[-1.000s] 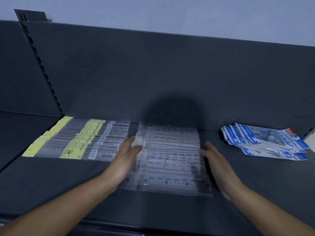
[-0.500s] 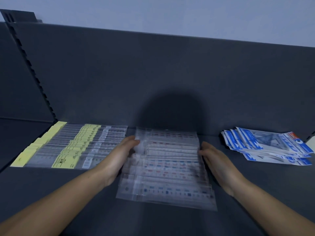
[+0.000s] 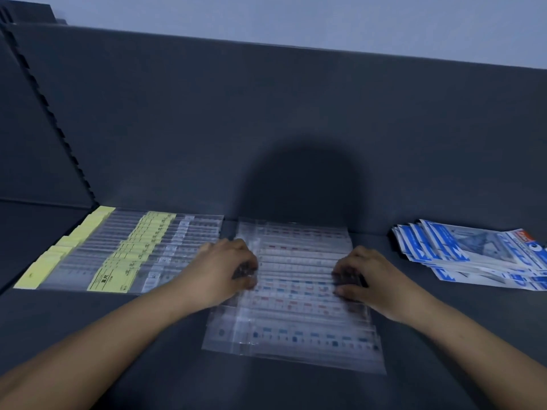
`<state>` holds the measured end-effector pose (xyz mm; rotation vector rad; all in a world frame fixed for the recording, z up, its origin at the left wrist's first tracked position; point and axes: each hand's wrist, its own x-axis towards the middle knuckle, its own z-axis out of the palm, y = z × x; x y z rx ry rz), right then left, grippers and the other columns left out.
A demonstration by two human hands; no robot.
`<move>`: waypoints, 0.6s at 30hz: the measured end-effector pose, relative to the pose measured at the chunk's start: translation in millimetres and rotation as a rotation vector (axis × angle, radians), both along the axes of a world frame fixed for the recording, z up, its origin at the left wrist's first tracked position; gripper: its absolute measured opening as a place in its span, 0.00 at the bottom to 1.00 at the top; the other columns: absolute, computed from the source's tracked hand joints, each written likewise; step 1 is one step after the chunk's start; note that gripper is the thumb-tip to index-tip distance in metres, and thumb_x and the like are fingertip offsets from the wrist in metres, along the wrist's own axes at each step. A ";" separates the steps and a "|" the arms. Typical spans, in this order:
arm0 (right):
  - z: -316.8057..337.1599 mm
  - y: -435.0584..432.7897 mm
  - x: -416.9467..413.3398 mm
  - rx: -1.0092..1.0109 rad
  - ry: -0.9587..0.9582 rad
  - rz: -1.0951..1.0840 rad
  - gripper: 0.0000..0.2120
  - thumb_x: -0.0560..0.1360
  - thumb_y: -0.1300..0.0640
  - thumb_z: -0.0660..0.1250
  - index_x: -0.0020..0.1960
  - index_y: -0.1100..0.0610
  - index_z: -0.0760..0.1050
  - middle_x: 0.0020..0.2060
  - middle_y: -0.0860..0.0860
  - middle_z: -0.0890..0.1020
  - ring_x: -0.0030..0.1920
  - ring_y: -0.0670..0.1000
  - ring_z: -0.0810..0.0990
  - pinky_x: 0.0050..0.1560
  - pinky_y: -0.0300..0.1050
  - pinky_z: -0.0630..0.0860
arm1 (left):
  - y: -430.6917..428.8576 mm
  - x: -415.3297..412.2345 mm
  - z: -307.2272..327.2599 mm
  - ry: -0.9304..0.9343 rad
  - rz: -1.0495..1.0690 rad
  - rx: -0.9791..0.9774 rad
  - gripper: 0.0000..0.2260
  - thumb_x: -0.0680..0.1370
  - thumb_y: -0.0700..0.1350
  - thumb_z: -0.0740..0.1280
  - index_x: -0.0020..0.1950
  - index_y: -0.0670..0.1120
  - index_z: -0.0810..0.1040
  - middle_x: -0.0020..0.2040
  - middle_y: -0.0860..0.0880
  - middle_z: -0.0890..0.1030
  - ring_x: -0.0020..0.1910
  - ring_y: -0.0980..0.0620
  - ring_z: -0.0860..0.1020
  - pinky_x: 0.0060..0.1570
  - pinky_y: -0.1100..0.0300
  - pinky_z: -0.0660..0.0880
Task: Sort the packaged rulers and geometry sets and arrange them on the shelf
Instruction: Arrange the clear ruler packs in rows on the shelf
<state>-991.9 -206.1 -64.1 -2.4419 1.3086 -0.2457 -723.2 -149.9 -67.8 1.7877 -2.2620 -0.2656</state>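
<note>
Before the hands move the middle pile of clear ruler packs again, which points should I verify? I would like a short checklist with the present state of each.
1. Both hands on the pile: ok. The left hand and right hand rest on the clear ruler packs, fingers curled at its left and right sides.
2. Pile edges aligned: not ok. The near packs fan out toward the shelf front.
3. Gap to the yellow-label rulers: cannot tell, the left hand covers the border.
4. Gap to the blue geometry sets: ok, bare shelf lies between.
5. Firm grip on the packs: cannot tell, the fingertips are blurred.
</note>
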 end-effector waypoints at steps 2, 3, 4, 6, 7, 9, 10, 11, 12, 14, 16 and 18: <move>4.4 -4.8 2.7 0.078 0.042 -0.011 0.13 0.72 0.51 0.70 0.55 0.52 0.75 0.48 0.45 0.70 0.54 0.45 0.67 0.54 0.36 0.66 | -8.3 -1.6 4.3 -0.025 0.036 0.099 0.12 0.76 0.52 0.66 0.59 0.53 0.74 0.53 0.57 0.74 0.55 0.56 0.68 0.52 0.59 0.59; 6.6 -7.1 3.9 0.121 0.057 -0.017 0.12 0.72 0.51 0.70 0.54 0.52 0.75 0.48 0.44 0.69 0.54 0.45 0.67 0.53 0.35 0.65 | -11.7 -2.6 7.4 -0.023 0.050 0.167 0.10 0.76 0.51 0.66 0.57 0.53 0.74 0.49 0.57 0.74 0.53 0.56 0.67 0.51 0.60 0.60; 9.0 -9.0 5.3 0.163 0.069 -0.022 0.12 0.72 0.51 0.70 0.53 0.51 0.74 0.47 0.43 0.69 0.54 0.45 0.66 0.52 0.34 0.64 | -14.7 -3.4 10.6 -0.016 0.064 0.235 0.09 0.75 0.49 0.67 0.55 0.53 0.74 0.45 0.58 0.74 0.51 0.57 0.67 0.50 0.60 0.60; 12.3 -11.8 6.5 0.227 0.088 -0.018 0.08 0.72 0.52 0.71 0.49 0.50 0.74 0.48 0.45 0.68 0.54 0.45 0.67 0.51 0.33 0.65 | -19.7 -5.3 15.7 0.022 0.097 0.346 0.06 0.74 0.46 0.68 0.49 0.52 0.75 0.41 0.59 0.73 0.48 0.56 0.70 0.46 0.61 0.63; 13.0 -12.4 7.0 0.239 0.087 -0.008 0.06 0.73 0.53 0.70 0.46 0.49 0.74 0.49 0.45 0.69 0.54 0.45 0.67 0.50 0.32 0.65 | -22.1 -5.5 17.0 0.034 0.107 0.382 0.04 0.74 0.45 0.69 0.46 0.52 0.76 0.40 0.59 0.73 0.47 0.55 0.72 0.45 0.61 0.65; 12.7 -10.2 8.8 0.234 0.077 0.024 0.07 0.73 0.53 0.70 0.40 0.46 0.72 0.47 0.45 0.69 0.54 0.44 0.66 0.48 0.31 0.65 | -26.4 -5.6 18.4 0.028 0.109 0.387 0.04 0.73 0.44 0.69 0.40 0.52 0.76 0.39 0.58 0.75 0.45 0.55 0.74 0.47 0.60 0.68; 11.3 -8.9 9.4 0.217 0.072 0.030 0.08 0.73 0.53 0.69 0.40 0.45 0.71 0.47 0.44 0.69 0.55 0.44 0.66 0.48 0.31 0.65 | -26.7 -5.7 19.5 0.032 0.118 0.375 0.06 0.73 0.43 0.69 0.38 0.52 0.76 0.38 0.58 0.75 0.44 0.55 0.74 0.46 0.61 0.68; 10.3 -7.2 10.0 0.189 0.066 0.028 0.07 0.73 0.52 0.69 0.42 0.45 0.71 0.48 0.44 0.70 0.56 0.44 0.66 0.51 0.33 0.65 | -26.5 -5.2 19.7 0.064 0.133 0.368 0.07 0.73 0.42 0.69 0.37 0.51 0.75 0.37 0.58 0.75 0.41 0.56 0.74 0.43 0.62 0.68; 9.5 -4.6 10.3 0.152 0.064 0.024 0.07 0.73 0.51 0.69 0.44 0.46 0.71 0.49 0.45 0.70 0.56 0.45 0.66 0.55 0.36 0.66 | -25.5 -4.3 19.2 0.136 0.152 0.371 0.07 0.73 0.41 0.69 0.37 0.50 0.76 0.36 0.56 0.75 0.39 0.56 0.73 0.40 0.63 0.69; 8.2 1.6 8.6 0.056 0.042 0.012 0.09 0.73 0.49 0.69 0.49 0.46 0.71 0.51 0.45 0.71 0.56 0.45 0.66 0.60 0.40 0.65 | -23.2 -2.7 15.8 0.329 0.199 0.365 0.04 0.73 0.37 0.68 0.40 0.44 0.78 0.36 0.54 0.76 0.38 0.55 0.74 0.37 0.64 0.69; 9.1 11.4 5.9 -0.030 0.003 0.024 0.14 0.73 0.46 0.67 0.57 0.47 0.72 0.53 0.44 0.70 0.57 0.45 0.66 0.62 0.40 0.64 | -20.2 -1.9 11.4 0.425 0.269 0.307 0.03 0.73 0.35 0.68 0.42 0.43 0.78 0.38 0.53 0.76 0.40 0.53 0.74 0.35 0.64 0.69; 8.4 23.2 4.0 -0.058 0.020 0.079 0.23 0.75 0.42 0.63 0.67 0.49 0.68 0.60 0.43 0.67 0.62 0.43 0.64 0.66 0.38 0.60 | -18.5 -2.6 5.6 0.460 0.345 0.248 0.08 0.72 0.37 0.70 0.43 0.48 0.75 0.43 0.53 0.74 0.43 0.52 0.73 0.34 0.64 0.69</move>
